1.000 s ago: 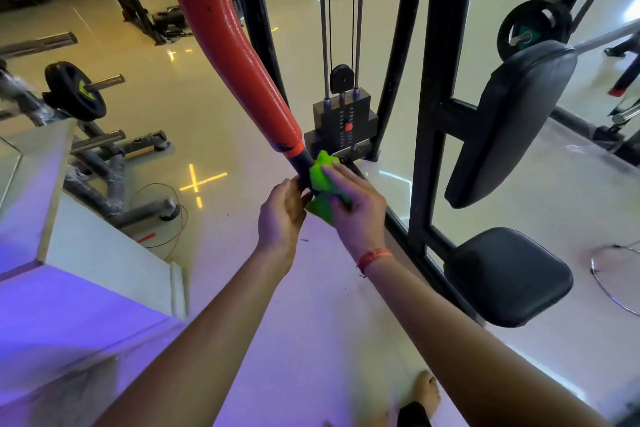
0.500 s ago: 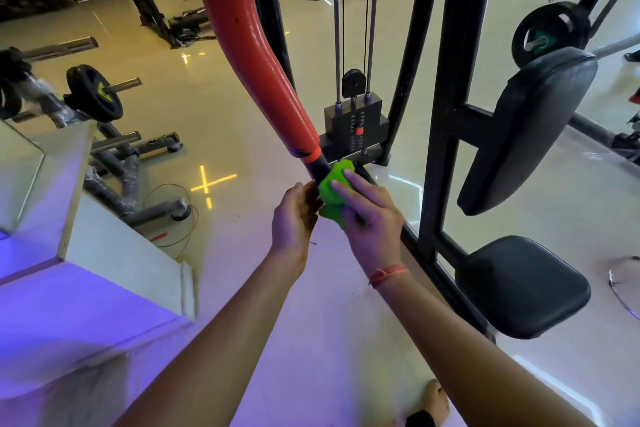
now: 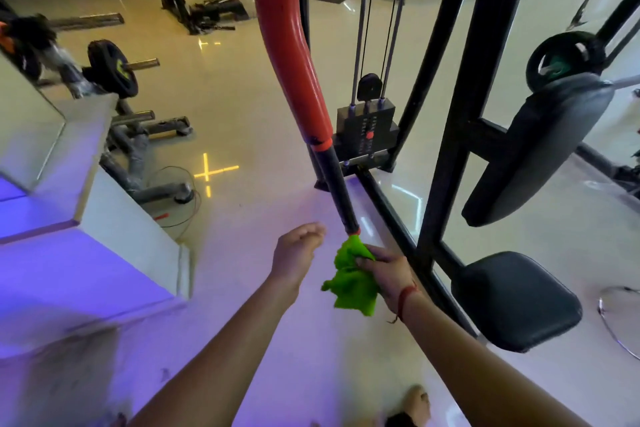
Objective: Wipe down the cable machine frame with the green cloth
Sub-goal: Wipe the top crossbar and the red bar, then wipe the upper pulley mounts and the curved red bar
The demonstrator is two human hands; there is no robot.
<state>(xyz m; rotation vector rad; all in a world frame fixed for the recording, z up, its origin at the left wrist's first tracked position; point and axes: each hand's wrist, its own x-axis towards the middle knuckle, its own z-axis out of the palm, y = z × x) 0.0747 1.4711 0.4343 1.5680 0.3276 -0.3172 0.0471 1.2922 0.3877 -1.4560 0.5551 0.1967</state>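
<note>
My right hand [image 3: 388, 274] has the cloth [image 3: 351, 282] bunched in its fingers, the top of the wad touching the lower tip of the black grip [image 3: 337, 191] that hangs under the red bar [image 3: 294, 55]; the rest of the cloth droops below my knuckles. My left hand [image 3: 296, 253] is bare and holds nothing, fingers loosely curled, just beside the grip's end but not on it. I judge I'm at the bottom of a stroke along this handle, right where it runs out. Next I'd want to shift the cloth to an unwiped part: the black upright [image 3: 460, 107] to my right is nearest, beside the seat [image 3: 516, 298] and back pad [image 3: 540, 146]. That calls for spreading the cloth flatter so more of it meets the metal, and maybe steadying with my free hand.
</note>
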